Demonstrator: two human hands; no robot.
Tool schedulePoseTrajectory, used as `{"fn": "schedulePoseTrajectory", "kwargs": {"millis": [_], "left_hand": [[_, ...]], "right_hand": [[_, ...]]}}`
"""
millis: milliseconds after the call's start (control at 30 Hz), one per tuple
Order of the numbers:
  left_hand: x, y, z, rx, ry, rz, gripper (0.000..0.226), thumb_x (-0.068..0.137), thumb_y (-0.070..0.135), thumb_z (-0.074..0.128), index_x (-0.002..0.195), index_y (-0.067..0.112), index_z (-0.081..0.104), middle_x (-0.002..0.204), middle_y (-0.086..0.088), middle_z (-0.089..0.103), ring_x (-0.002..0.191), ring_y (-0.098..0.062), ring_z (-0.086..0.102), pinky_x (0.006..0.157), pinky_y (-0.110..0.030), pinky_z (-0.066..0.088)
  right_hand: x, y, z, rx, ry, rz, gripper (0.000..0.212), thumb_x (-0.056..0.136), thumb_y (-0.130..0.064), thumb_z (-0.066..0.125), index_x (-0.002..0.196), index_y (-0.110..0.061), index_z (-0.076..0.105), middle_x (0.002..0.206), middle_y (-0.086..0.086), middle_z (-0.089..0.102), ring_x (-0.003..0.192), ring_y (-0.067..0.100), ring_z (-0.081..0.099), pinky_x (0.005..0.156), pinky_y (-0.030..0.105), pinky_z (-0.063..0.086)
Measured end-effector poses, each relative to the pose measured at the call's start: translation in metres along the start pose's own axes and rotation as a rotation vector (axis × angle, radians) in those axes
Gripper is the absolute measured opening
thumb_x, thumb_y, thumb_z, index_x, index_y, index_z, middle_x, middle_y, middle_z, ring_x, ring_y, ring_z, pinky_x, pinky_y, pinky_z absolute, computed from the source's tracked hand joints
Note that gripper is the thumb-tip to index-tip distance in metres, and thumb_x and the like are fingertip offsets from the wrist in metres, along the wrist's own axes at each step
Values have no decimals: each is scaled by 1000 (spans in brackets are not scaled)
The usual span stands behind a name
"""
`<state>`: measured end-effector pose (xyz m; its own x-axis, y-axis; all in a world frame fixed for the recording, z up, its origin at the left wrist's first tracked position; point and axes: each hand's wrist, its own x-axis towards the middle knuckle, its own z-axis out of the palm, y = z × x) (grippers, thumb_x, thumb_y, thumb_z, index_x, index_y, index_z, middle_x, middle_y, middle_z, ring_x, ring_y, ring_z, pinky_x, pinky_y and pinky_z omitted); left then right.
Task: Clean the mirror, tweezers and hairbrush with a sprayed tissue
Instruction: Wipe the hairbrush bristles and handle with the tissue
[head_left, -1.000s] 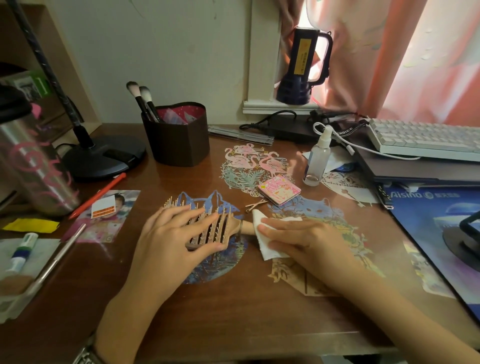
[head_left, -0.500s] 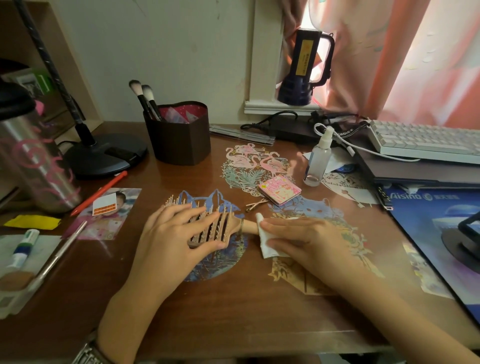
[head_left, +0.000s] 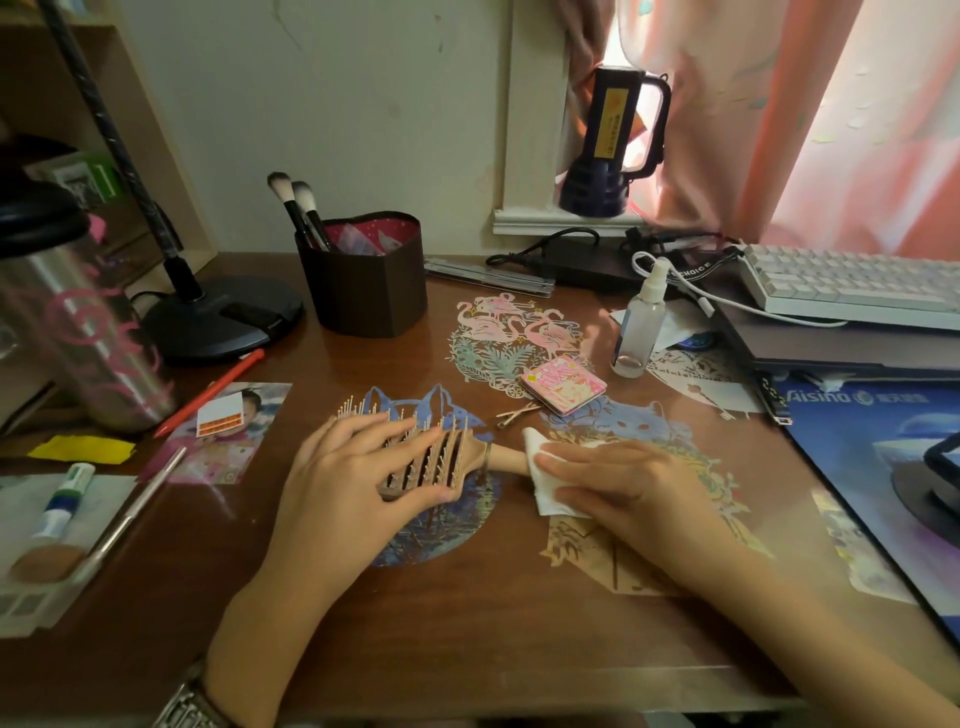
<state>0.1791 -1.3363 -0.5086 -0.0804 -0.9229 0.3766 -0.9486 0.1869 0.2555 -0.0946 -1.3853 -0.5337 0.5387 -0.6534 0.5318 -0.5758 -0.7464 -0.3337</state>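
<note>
right hand (head_left: 623, 483) grips tissue (head_left: 546, 500); mat (head_left: 857, 436) reads "aisino", strap (head_left: 691, 270) "choice"

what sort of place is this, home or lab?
Probably a home desk, in a bedroom or study: a white keyboard, makeup brushes in a brown holder, and a pink curtain behind the wooden desk.

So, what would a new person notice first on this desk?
Probably the two hands at the centre: the left hand rests on the bristles of the hairbrush, while the right hand holds a white tissue at its handle. Behind them, the pink mirror and the spray bottle stand out on the brown desk.
</note>
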Motion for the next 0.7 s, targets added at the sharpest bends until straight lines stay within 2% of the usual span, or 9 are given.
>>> {"fn": "schedulePoseTrajectory", "kwargs": {"millis": [233,433,700], "left_hand": [[0,-1,1,-8,4,-4,67,68,74,39,120,38,59,120,13,62,117,-10,47,97,-33,27],[1,0,-1,-7,6,-5,66,67,74,39,120,39,59,120,13,62,117,-9,46,95,-30,25],[1,0,0,-28,-3,-22,68,66,75,38,122,40,56,125,12,60,122,-12,47,103,-34,24]], "right_hand": [[-5,3,-9,-43,-4,4,33,84,-40,60,116,-35,65,120,-20,60,101,0,62,86,23,49],[20,-16,13,17,-5,-30,30,85,-36,60,114,-31,67,118,-15,65,99,10,67,77,35,55],[13,-9,5,1,-23,-39,30,87,-38,58,117,-35,65,120,-17,63,98,8,66,78,30,54]]}}
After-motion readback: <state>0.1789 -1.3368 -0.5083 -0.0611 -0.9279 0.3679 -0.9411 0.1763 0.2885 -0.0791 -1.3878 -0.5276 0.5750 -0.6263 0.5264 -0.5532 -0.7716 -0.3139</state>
